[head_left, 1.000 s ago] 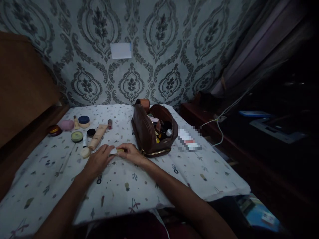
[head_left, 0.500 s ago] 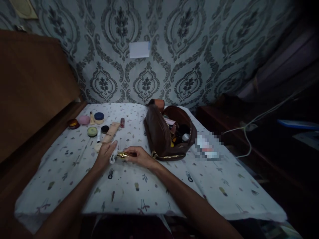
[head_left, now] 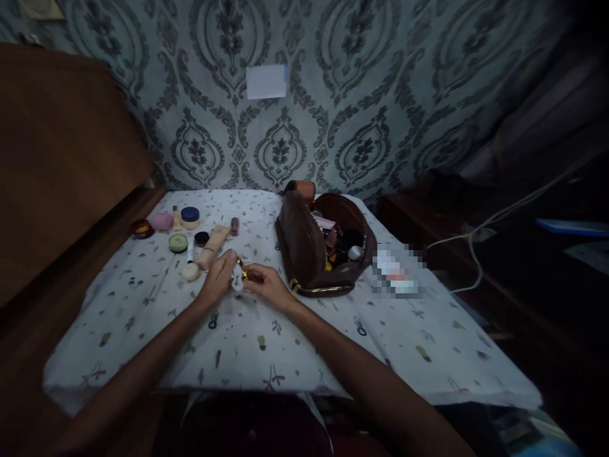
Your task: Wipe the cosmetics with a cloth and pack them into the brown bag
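Observation:
My left hand [head_left: 219, 279] is closed around a crumpled white cloth or tissue [head_left: 236, 280]. Fingers of my right hand [head_left: 270, 287] pinch a small shiny gold cosmetic item [head_left: 245, 273], which touches the white cloth; its exact kind is partly covered by the fingers. Just beyond my left hand lie a beige squeeze tube [head_left: 214, 246], a slim white tube [head_left: 190, 250] and a round cream-coloured piece [head_left: 191, 272]. To the right of my right hand stands an open brown cosmetic bag [head_left: 299, 244] with its zip undone, filled with several small items.
At the back left sit a green-topped jar [head_left: 177, 242], a black-lidded pot [head_left: 202, 238], a blue-lidded jar [head_left: 189, 216], a pink item [head_left: 162, 221], an amber jar [head_left: 143, 228] and a small dark red tube [head_left: 235, 226]. Right of the bag lies a blurred-out packet [head_left: 397, 273].
Both hands have shifted slightly right and up with the cloth and gold item. The gold item, earlier lying lengthwise between the hands, now sits against the cloth, more covered.

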The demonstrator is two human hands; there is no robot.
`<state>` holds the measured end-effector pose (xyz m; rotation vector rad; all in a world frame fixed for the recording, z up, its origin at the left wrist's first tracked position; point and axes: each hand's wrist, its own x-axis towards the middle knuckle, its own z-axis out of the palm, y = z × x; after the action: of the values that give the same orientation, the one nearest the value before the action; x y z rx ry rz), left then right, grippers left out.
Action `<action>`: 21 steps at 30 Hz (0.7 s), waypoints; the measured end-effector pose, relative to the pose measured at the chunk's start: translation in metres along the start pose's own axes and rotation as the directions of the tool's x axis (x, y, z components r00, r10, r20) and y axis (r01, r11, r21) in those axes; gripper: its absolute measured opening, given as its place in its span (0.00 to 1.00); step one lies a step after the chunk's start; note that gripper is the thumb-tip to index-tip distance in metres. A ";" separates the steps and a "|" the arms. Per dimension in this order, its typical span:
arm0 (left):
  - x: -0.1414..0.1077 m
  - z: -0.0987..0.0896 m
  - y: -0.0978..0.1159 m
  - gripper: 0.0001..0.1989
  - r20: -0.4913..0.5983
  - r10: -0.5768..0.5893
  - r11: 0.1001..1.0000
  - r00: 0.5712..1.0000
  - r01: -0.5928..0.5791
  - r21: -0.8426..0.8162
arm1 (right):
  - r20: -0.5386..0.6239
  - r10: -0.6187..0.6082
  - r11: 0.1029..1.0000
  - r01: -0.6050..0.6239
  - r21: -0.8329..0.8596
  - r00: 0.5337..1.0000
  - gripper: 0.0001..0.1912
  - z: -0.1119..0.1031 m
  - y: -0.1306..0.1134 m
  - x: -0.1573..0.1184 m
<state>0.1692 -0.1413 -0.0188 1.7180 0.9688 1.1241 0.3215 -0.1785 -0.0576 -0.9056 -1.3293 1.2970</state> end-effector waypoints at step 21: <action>-0.004 -0.017 -0.008 0.19 0.100 -0.032 0.999 0.995 0.034 -0.020 | -0.051 0.060 0.997 -0.057 0.049 0.997 0.24 0.000 -0.010 0.000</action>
<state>0.1509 -0.1381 -0.0229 1.7174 0.9168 1.0148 0.3231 -0.1795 -0.0481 -0.9454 -1.2348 1.3359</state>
